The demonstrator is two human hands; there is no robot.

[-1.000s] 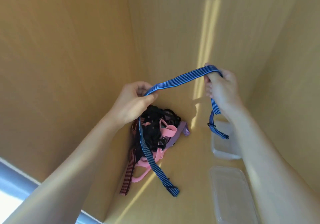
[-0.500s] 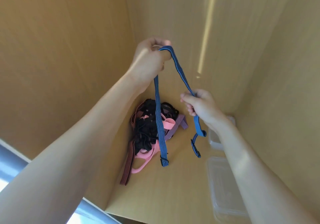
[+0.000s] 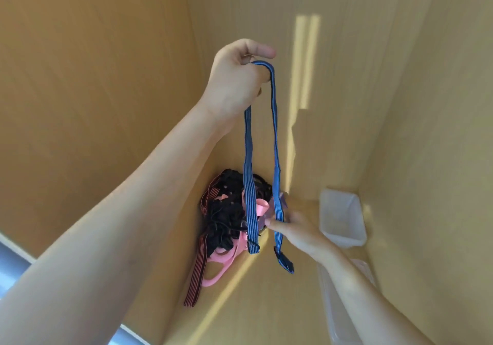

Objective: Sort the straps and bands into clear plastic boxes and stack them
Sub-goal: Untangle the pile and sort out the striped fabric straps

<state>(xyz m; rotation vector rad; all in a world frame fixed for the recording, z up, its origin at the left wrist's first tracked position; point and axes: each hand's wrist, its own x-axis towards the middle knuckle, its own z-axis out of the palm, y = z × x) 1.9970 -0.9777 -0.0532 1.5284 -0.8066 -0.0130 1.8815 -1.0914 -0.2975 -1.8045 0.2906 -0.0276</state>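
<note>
A blue striped strap hangs folded in two, both ends dangling. My left hand is raised high and grips the fold at the top. My right hand is low and pinches the right-hand length near its end, just above the dark buckle. Below lies a tangled pile of straps, black, pink, purple and red-striped, on the wooden surface. A clear plastic box stands open to the right of the pile.
A second clear plastic piece, a lid or box, lies in front of the first, partly behind my right forearm. Wooden panels wall the space on the left, back and right. A grey edge shows at lower left.
My left hand has lifted the strap's fold higher. My right hand has slid down the right length toward its end, and the strap now hangs nearly straight.
</note>
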